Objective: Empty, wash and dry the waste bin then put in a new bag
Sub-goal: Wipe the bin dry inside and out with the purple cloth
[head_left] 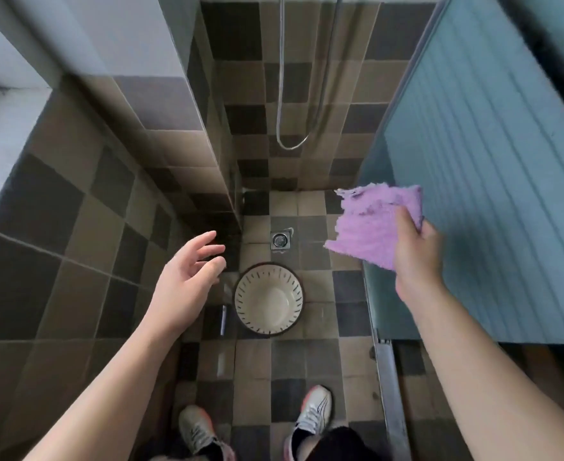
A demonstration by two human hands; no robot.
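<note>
Both hands hover above the round cream slotted plastic waste bin (269,299) standing upright at six o'clock of the metal floor drain (279,240), the right hand (415,251) pinching a fluffy purple cloth (372,224), seemingly for drying, the left hand (187,277) spread and holding nothing.

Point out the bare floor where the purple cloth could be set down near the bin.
Bare tiles lie between the bin and the shoes, and right of the bin toward the glass door. Tighter: the drain just behind, the tiled wall at left.
</note>
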